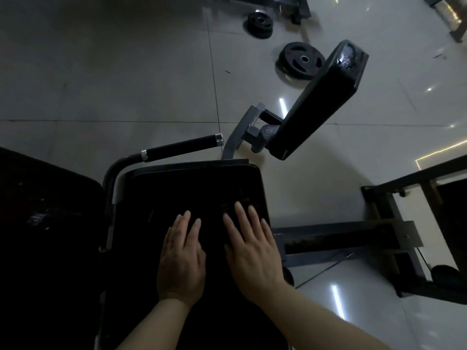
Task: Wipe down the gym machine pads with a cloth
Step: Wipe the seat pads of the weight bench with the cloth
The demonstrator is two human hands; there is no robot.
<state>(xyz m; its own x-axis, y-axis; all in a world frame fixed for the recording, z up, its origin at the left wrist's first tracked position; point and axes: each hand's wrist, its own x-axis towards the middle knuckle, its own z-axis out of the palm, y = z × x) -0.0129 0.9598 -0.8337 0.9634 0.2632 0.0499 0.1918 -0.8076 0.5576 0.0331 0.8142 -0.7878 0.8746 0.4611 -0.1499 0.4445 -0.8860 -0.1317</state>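
Observation:
A black seat pad (pixel 177 193) of a gym machine fills the lower middle of the view. My left hand (pixel 182 258) lies flat on it with straight fingers. My right hand (pixel 252 248) lies flat beside it, fingers spread, near the pad's right edge. A dark cloth (pixel 235 203) seems to lie under my right fingertips, but it is too dark to tell it from the pad. A second black pad (pixel 318 102) stands tilted on a grey arm further ahead to the right. Another worn black pad (pixel 45 213) sits at the left.
A black handle (pixel 182 146) with chrome ends juts out beyond the seat pad. Two weight plates (pixel 302 59) lie on the glossy tiled floor ahead. A dark metal frame (pixel 374 236) stands at the right.

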